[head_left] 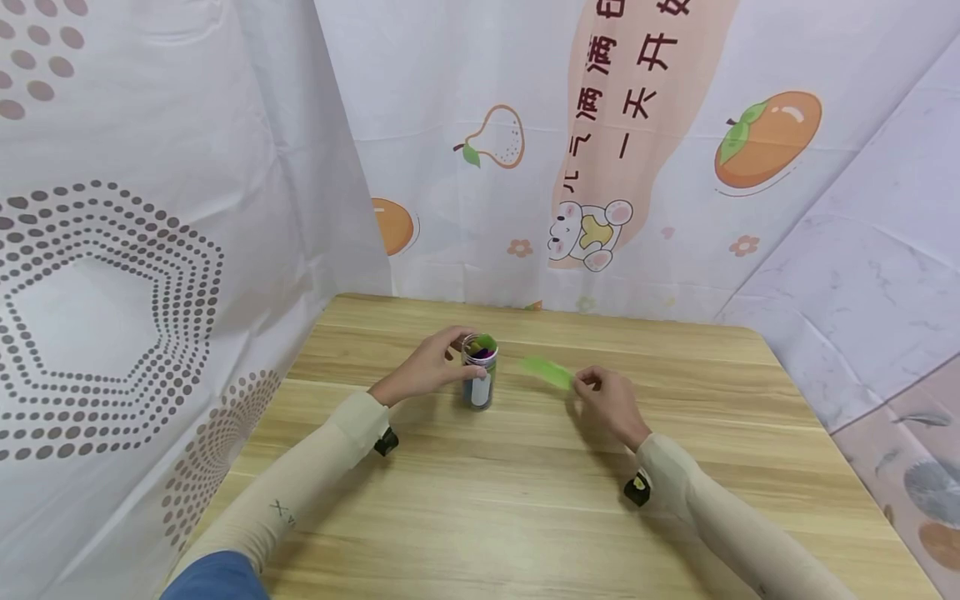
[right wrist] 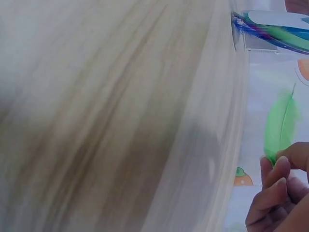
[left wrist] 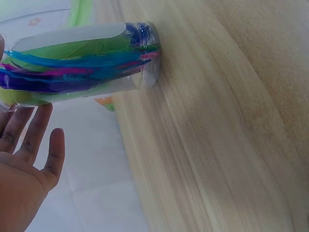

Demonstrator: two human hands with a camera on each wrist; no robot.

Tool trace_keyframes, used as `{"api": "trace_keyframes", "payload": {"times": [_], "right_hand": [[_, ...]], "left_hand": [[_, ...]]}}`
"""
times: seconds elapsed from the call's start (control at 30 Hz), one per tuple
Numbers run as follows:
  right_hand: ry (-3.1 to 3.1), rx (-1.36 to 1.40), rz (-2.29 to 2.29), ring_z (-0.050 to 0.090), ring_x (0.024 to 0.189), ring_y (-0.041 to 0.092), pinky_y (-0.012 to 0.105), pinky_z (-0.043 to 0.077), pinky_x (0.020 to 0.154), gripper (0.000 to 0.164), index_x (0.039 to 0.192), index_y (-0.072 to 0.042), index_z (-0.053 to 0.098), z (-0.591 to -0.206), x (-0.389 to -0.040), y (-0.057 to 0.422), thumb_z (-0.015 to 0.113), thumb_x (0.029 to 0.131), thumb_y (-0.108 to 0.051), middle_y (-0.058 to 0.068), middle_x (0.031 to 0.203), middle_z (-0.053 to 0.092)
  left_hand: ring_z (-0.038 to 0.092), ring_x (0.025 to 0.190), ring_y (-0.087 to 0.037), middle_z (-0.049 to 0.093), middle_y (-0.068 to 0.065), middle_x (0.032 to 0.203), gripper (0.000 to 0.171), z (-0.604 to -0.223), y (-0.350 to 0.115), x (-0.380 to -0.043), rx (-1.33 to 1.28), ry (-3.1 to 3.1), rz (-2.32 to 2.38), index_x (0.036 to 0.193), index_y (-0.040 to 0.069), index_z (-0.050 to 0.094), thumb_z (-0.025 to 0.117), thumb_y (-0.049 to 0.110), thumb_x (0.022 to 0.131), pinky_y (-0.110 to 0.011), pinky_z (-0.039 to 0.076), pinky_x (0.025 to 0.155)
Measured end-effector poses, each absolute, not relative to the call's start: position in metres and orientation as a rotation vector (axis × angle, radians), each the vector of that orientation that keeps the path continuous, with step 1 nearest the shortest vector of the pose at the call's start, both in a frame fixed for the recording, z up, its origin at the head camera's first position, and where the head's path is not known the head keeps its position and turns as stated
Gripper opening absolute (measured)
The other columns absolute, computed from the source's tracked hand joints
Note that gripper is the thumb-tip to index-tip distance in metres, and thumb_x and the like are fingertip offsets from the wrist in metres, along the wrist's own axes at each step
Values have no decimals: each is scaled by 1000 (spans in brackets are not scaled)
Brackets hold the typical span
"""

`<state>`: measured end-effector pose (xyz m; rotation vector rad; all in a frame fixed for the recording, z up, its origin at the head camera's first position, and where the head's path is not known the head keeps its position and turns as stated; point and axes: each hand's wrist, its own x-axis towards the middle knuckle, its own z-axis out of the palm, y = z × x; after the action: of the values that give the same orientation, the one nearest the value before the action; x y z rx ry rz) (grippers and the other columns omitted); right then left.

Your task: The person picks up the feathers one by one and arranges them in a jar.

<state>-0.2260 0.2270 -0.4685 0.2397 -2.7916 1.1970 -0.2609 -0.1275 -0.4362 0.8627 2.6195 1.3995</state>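
A clear jar full of coloured feathers, with a white label on its side, stands upright on the wooden table. Round its upper part my left hand grips, thumb on the near side and fingers behind. Blue, purple, pink and green feathers show through the jar's wall in the left wrist view. To the right of the jar, my right hand pinches a light green feather by one end between thumb and fingers. In the right wrist view the green feather points its bare quill away from the fingers.
The wooden table has its far edge close behind the jar. A white curtain printed with fruit and lettering hangs behind it, and a dotted curtain hangs along the left. Small dark cameras are strapped at both wrists.
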Motion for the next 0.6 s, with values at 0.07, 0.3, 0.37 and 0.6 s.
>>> {"api": "trace_keyframes", "payload": {"times": [0.07, 0.3, 0.37, 0.6], "right_hand": [[-2779, 248, 1192, 61, 76, 17, 28, 50, 65, 19, 107, -3, 74, -469, -227, 228, 68, 100, -20, 9, 97, 72], [-2744, 261, 1180, 57, 69, 18, 30, 47, 59, 21, 106, -8, 74, -463, -229, 229, 68, 101, -27, 7, 96, 72], [-2732, 261, 1169, 56, 70, 18, 29, 46, 59, 21, 105, -8, 74, -461, -230, 229, 68, 101, -28, 8, 96, 72], [-2673, 258, 1207, 55, 68, 20, 28, 43, 55, 22, 102, -8, 71, -453, -232, 229, 67, 102, -30, 9, 97, 70]], "left_hand": [[56, 110, -15, 62, 12, 126, 69, -436, -127, -261, 858, 2616, 1400, 143, 27, 56, 78, 58, 86, -42, 48, 94], [55, 109, -15, 62, 12, 125, 69, -436, -127, -261, 839, 2617, 1399, 143, 27, 56, 79, 56, 85, -42, 48, 94], [55, 109, -15, 62, 12, 125, 69, -435, -127, -260, 840, 2621, 1394, 143, 27, 56, 79, 56, 86, -42, 48, 94], [55, 109, -14, 61, 13, 125, 68, -434, -127, -260, 835, 2628, 1384, 143, 27, 56, 79, 56, 86, -42, 48, 93]]}}
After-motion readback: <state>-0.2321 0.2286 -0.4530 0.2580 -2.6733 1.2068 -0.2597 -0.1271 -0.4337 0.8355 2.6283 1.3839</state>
